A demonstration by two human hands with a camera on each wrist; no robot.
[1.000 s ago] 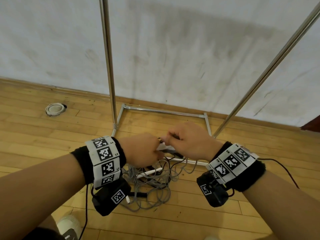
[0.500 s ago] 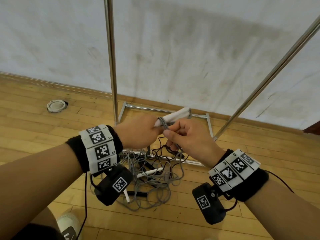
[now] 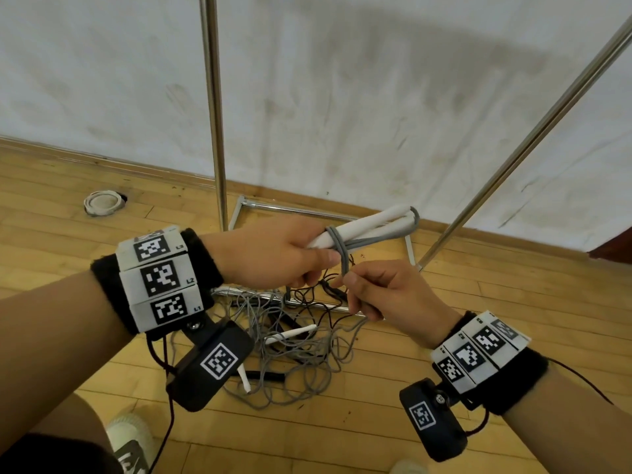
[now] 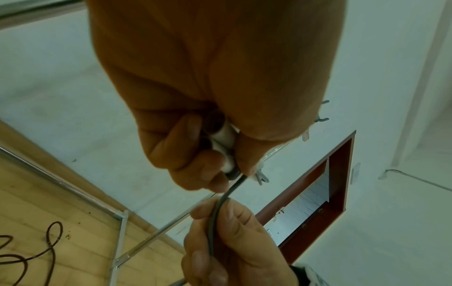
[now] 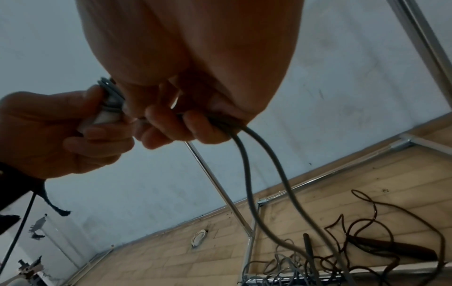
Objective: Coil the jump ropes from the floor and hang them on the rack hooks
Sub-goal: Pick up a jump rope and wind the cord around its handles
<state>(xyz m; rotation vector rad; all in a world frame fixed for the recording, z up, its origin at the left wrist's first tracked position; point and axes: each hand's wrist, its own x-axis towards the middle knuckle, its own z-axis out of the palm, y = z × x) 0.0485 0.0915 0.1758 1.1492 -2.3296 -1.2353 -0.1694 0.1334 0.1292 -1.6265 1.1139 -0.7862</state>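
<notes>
Wooden floor (image 3: 513, 323), smudged white wall (image 3: 376, 97); red-framed doorway (image 4: 340, 174) shown only by left wrist view. Left hand (image 3: 270, 254) gripped white handles (image 3: 362, 224); right hand (image 3: 386, 289) pinched grey rope (image 3: 344, 265).

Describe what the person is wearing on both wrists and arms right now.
Both forearms are bare. The left hand and right hand each have a black fuzzy wristband, white square-coded marker tiles, and a black tagged camera box hanging beneath, trailing a thin dark cable.

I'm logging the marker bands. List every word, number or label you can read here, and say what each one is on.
"L1" on the top tag of the left wristband.
"L2" on its middle tag.
"L1" or similar on its lowest tag; too small to be sure.
Small characters on the right wristband tags: too blurred to read.
The square patterns are codes, not text.
</notes>
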